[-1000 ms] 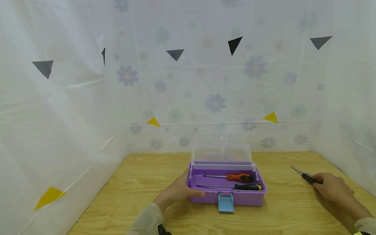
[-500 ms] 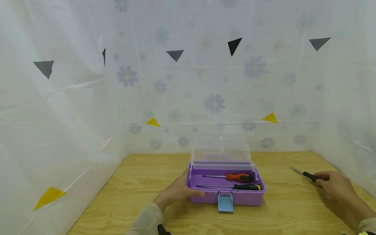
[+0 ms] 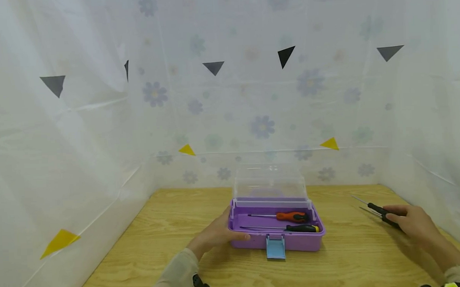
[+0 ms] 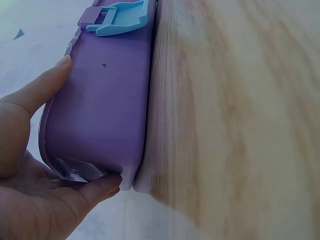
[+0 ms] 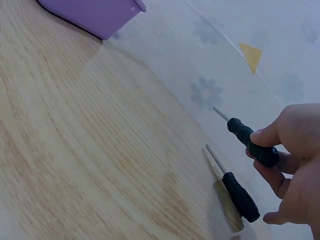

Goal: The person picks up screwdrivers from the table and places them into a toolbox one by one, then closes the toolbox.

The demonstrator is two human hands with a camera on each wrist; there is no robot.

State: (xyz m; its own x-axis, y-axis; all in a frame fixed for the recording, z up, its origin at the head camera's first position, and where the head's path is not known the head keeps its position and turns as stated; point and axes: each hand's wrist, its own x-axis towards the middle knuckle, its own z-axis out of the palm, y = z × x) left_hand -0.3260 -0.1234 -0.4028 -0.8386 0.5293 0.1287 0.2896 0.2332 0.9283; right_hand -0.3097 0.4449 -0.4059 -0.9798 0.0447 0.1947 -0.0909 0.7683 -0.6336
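A purple box with its clear lid raised stands mid-table, a blue latch hanging at its front. Inside lie an orange-handled screwdriver and a black-and-yellow one. My left hand grips the box's left end, thumb on the front wall, fingers round the corner. At the far right my right hand pinches a black screwdriver just above the table. A second black screwdriver lies on the wood below it.
The wooden table is walled by white flowered sheeting at the back, left and right, close behind my right hand. Bare wood stretches between the box and the right hand, and in front of the box.
My right hand has lifted one black screwdriver off the table and drawn it slightly back; the second one now shows beneath it. The left hand and the box have not moved.
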